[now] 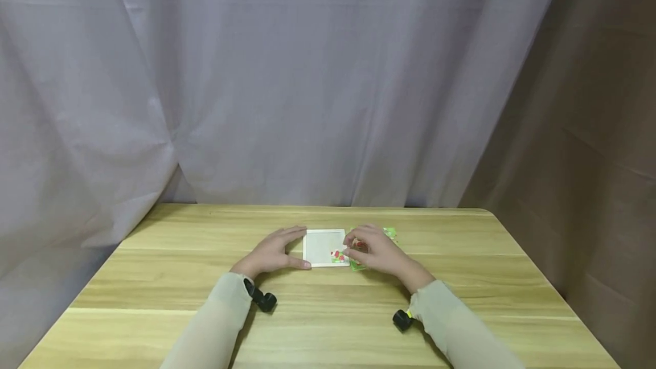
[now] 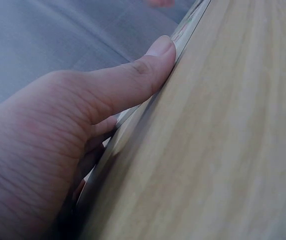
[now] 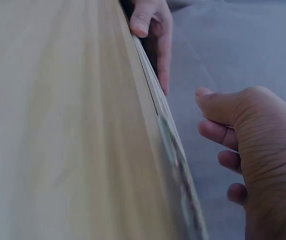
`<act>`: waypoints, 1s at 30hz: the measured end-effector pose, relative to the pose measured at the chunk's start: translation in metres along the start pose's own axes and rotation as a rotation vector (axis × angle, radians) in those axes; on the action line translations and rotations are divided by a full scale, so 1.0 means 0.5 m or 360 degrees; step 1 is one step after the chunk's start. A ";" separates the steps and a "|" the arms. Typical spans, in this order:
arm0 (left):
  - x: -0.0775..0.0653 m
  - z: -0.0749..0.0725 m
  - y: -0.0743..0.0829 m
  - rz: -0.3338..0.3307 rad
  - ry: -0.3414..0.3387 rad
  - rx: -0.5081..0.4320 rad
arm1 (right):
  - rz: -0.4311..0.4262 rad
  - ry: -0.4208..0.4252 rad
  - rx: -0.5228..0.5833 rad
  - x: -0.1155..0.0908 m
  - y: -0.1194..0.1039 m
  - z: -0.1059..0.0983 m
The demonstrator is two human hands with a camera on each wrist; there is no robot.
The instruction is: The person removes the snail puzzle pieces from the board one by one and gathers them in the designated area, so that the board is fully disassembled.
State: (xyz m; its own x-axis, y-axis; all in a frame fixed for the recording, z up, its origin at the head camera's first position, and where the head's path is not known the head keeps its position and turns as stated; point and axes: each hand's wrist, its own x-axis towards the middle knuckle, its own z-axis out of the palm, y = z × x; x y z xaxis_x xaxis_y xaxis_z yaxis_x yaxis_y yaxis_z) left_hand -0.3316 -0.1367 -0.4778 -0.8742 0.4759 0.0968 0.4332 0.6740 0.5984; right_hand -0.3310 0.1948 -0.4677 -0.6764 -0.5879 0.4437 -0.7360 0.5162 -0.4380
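Note:
A white-framed puzzle tray (image 1: 324, 248) lies on the wooden table, one printed red-and-green piece (image 1: 339, 256) in its lower right corner. My left hand (image 1: 277, 250) holds the tray at its left end, thumb at the near corner and fingers toward the far corner. In the left wrist view, the left thumb (image 2: 147, 75) presses along the near edge. Above the tray's right edge hovers my right hand (image 1: 376, 250), fingers loosely bent. Nothing shows between the right thumb (image 3: 222, 106) and fingers in the right wrist view. Colourful puzzle pieces (image 1: 357, 265) lie partly hidden beneath that hand.
More green printed pieces (image 1: 390, 233) show beyond the right hand. The wooden table (image 1: 318, 323) ends at a grey curtain (image 1: 307, 101) behind, and another drape (image 1: 589, 175) hangs on the right. A black wrist device (image 1: 402, 320) sits at the right cuff.

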 end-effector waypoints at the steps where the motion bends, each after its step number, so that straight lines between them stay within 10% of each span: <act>1: -0.001 0.002 -0.002 -0.0001 0.0002 -0.0002 | 0.0003 -0.0031 -0.0026 0.009 -0.006 0.005; 11: -0.002 0.005 -0.003 -0.0017 0.0001 -0.0009 | 0.0006 -0.0251 -0.0315 0.057 -0.028 0.037; 30: -0.002 -0.001 -0.007 -0.0002 0.0001 -0.0009 | 0.0046 -0.0238 -0.0263 0.056 -0.027 0.044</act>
State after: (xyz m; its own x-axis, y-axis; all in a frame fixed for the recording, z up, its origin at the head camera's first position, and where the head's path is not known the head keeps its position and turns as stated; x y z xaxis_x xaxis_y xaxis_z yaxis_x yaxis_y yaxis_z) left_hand -0.3325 -0.1398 -0.4793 -0.8749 0.4746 0.0967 0.4309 0.6715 0.6028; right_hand -0.3396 0.1578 -0.4665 -0.6945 -0.6508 0.3067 -0.7194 0.6221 -0.3091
